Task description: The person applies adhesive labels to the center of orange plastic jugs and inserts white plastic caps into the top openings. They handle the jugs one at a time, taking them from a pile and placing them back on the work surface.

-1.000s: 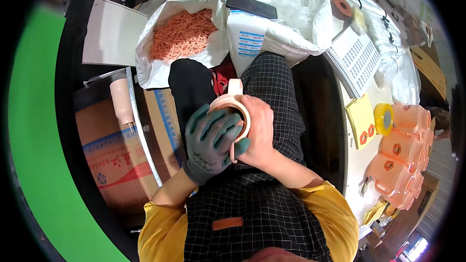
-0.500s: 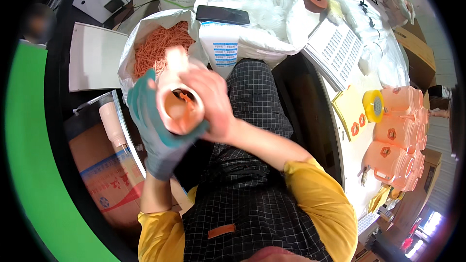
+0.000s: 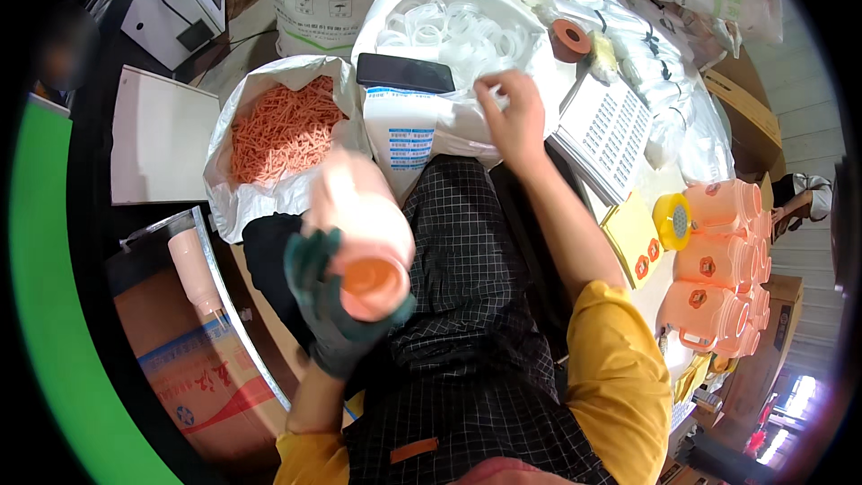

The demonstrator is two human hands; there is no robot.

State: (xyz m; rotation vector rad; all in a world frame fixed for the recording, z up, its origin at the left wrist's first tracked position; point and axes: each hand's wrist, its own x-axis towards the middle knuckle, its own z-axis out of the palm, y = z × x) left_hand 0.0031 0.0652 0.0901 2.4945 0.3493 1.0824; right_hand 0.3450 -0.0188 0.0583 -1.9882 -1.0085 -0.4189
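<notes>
In my left hand, which wears a dark green glove, is a pink plastic jug, blurred by motion. Its round open mouth faces me and the inside looks orange-pink. My right hand is bare and hovers at the near right edge of a white bag full of clear plastic rings. Its fingers are curved, with a gap between thumb and forefinger, and I see nothing between them. Left of that bag, another white bag holds a heap of thin pink plastic strips.
A black phone lies on the ring bag's near edge. On the right-hand table are label sheets, yellow cards, a tape roll and several pink jugs. A pink cylindrical part and a cardboard box are at left.
My right hand has let go of the jug and moved right and up to the ring bag. My left hand has brought the jug down and to the right. The view has shifted slightly.
</notes>
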